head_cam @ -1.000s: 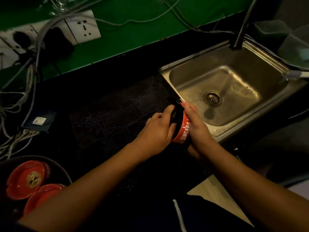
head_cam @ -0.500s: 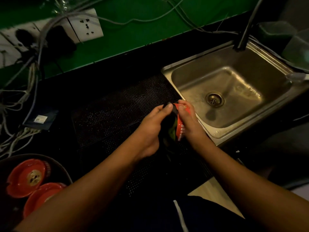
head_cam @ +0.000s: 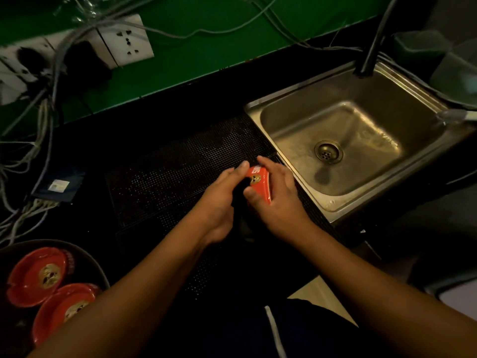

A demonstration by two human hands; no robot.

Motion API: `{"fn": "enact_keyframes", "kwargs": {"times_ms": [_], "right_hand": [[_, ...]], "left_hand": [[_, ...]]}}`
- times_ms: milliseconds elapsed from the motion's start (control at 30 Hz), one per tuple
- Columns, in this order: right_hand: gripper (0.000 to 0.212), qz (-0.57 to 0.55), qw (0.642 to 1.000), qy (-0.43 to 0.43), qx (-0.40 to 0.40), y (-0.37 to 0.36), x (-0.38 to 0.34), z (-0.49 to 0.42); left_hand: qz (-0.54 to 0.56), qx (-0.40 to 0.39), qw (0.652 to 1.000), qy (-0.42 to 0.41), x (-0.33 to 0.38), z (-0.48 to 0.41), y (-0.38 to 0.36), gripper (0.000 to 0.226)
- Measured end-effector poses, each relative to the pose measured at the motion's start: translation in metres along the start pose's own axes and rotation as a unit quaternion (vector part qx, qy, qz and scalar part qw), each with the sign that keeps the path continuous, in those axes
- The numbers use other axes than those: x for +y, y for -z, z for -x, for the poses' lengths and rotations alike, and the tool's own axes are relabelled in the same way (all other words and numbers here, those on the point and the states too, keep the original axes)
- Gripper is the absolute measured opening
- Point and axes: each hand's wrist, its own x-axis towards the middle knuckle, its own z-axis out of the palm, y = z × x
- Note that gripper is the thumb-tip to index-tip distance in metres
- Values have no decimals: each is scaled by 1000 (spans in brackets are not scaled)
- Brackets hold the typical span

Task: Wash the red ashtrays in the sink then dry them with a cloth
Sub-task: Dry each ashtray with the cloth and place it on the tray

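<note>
A red ashtray [head_cam: 260,183] with a gold emblem is tilted on edge between my hands, just left of the steel sink [head_cam: 284,104]. My right hand [head_cam: 273,200] grips its rim with thumb and fingers. My left hand [head_cam: 222,202] presses a dark cloth [head_cam: 241,210] against the ashtray's inner face; the cloth hangs below the hands and is hard to make out. Two more red ashtrays [head_cam: 38,275] [head_cam: 64,308] lie in a dark round bowl [head_cam: 85,257] at the lower left.
A black dotted mat [head_cam: 167,177] covers the dark counter left of the sink. A dark tap [head_cam: 371,47] rises behind the basin. Wall sockets [head_cam: 126,40] and tangled cables [head_cam: 38,120] crowd the green wall at left. A whitish-handled tool [head_cam: 456,116] rests on the sink's right rim.
The ashtray has been turned in my hands: earlier its lettered side wall faced me, now its inner face with the emblem shows. My left hand with the cloth moved across it.
</note>
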Motion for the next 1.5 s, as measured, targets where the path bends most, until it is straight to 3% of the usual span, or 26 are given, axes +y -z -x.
{"fn": "enact_keyframes", "kwargs": {"times_ms": [100,167,300,467,533,633,733,833,933,1067,1200,1300,1333,1400,1433,1500], "right_hand": [[86,96,995,25,-18,2,-3,1],[87,104,993,43,-38,10,-5,-3],[85,-88,993,26,-68,16,-5,-7],[58,-335,941,-35,-21,11,-2,-6],[56,-442,893,-88,5,17,-1,-10],[54,-512,842,-171,14,33,2,-16],[53,-538,805,-246,-34,47,10,-21],[50,-536,798,-269,-64,50,13,-27],[48,-477,835,-267,-53,43,15,-38],[44,-366,904,-219,-21,45,25,-52],[69,-404,847,-314,-144,47,43,-55],[53,-451,799,-341,-205,42,41,-52],[52,-468,790,-336,-212,40,37,-51],[84,-487,774,-332,-230,38,34,-52],[98,-493,767,-338,-234,38,36,-54],[100,-510,749,-345,-243,38,37,-56]], "left_hand": [[-26,-13,999,40,0,-1,4,38],[17,-29,998,53,-1,-2,6,48],[103,-70,990,73,-1,-3,7,68],[104,-42,993,37,-5,-12,5,52],[45,37,998,-25,-7,-19,12,34],[-115,93,984,-97,-10,-28,23,23],[-188,122,968,-109,-6,-28,21,22],[-216,68,971,-71,3,-24,8,46],[-288,6,956,-59,0,-29,2,30],[-280,14,959,-33,-3,-36,-1,11],[-196,26,980,-7,-1,-34,-8,11],[-177,61,982,7,-2,-40,-16,18],[-209,70,975,1,-3,-42,-20,20],[-311,84,947,-15,-9,-51,-18,27],[-382,101,919,-19,-13,-56,-14,32],[-512,182,838,-44,-21,-60,-11,41]]}}
